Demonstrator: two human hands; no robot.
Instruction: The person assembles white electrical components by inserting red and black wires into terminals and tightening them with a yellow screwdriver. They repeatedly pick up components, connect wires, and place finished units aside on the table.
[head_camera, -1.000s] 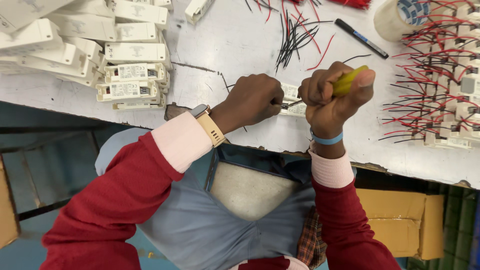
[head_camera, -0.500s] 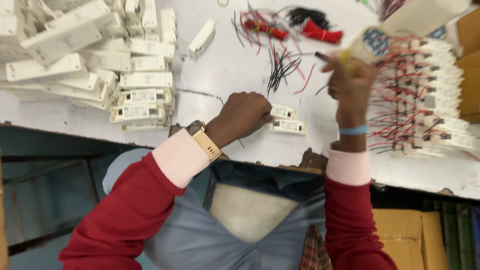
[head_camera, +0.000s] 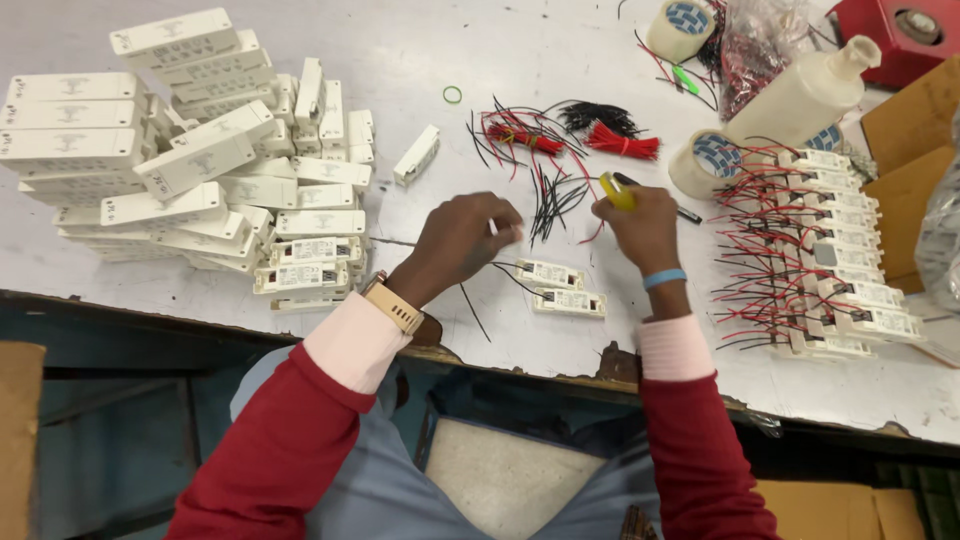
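Observation:
My left hand (head_camera: 462, 238) hovers over the white table with its fingers pinched on a small pale bit that I cannot make out. It is just left of a loose pile of short black and red wires (head_camera: 548, 196). My right hand (head_camera: 642, 228) grips a yellow-handled screwdriver (head_camera: 617, 190) just right of that pile. Two small white modules (head_camera: 558, 286) lie flat on the table below and between my hands, untouched. A watch sits on my left wrist and a blue band on my right.
Stacks of white boxes and modules (head_camera: 200, 170) fill the left. Wired modules with red and black leads (head_camera: 830, 260) line the right. Tape rolls (head_camera: 705, 160), a white bottle (head_camera: 800, 95), wire bundles (head_camera: 620, 140) and a green ring (head_camera: 453, 94) lie farther back. The table edge (head_camera: 560, 365) is chipped.
My left hand has lifted off the modules and moved up toward the wire pile. My right hand with the screwdriver has come back left from the wired modules.

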